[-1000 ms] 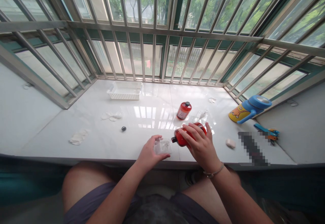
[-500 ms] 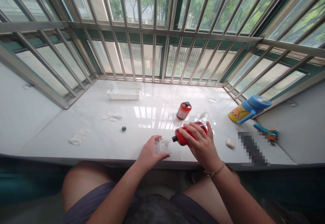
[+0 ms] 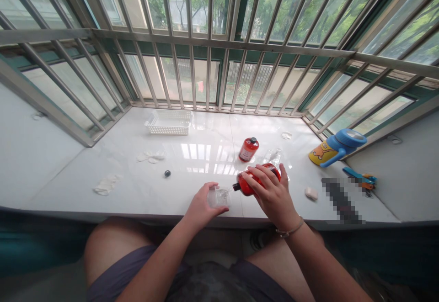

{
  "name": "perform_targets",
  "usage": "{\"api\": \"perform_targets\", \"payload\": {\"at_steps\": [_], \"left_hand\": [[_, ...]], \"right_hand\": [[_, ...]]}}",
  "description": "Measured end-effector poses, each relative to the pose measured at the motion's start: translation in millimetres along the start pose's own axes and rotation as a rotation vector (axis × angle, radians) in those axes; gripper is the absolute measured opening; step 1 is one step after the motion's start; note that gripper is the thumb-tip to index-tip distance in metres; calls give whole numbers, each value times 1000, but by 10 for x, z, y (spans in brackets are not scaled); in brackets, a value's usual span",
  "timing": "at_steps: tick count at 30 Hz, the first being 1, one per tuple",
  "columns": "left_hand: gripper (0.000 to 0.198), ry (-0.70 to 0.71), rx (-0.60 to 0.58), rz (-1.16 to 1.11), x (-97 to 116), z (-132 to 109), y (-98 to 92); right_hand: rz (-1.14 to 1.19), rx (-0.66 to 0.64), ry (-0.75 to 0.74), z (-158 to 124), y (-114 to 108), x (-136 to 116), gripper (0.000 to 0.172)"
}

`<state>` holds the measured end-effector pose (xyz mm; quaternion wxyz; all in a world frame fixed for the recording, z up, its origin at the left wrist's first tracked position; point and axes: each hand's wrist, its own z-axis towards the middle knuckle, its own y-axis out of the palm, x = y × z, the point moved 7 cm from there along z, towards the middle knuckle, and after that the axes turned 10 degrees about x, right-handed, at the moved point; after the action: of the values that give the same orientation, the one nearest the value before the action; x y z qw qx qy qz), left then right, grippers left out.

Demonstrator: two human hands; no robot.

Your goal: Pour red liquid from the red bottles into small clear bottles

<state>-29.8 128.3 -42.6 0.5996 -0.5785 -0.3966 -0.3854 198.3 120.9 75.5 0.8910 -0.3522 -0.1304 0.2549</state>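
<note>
My left hand (image 3: 202, 205) is wrapped round a small clear cup (image 3: 220, 197), thumb at the near side and fingers behind it. Some clear liquid shows inside the cup. In my right hand (image 3: 270, 192) is a red bottle (image 3: 245, 186), tipped so that its uncapped black mouth points left and down at the cup. A thin clear stream runs from the bottle's mouth into the cup. Another red bottle (image 3: 248, 149) stands upright with its dark cap on, just behind the tilted one. A loose black cap (image 3: 167, 173) lies left of my left hand.
A white perforated basket (image 3: 168, 124) sits by the barred window. Crumpled white pieces (image 3: 107, 185) lie at the left. Farther right are a clear item (image 3: 274, 156), a pinkish block (image 3: 311, 193), a blue-and-yellow flask (image 3: 336, 146) and a blue-orange tool (image 3: 360, 177).
Both hands keep almost the same pose, with the bottle still tilted over the cup. The liquid in the cup looks slightly different; little else has moved.
</note>
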Motion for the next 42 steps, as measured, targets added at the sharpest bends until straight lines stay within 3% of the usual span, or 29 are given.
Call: {"api": "perform_targets", "payload": {"at_steps": [42], "left_hand": [[83,-35,5,-60,-52,-15,31]], "right_hand": [[-21,10,-39,61,-39,-3,48]]}}
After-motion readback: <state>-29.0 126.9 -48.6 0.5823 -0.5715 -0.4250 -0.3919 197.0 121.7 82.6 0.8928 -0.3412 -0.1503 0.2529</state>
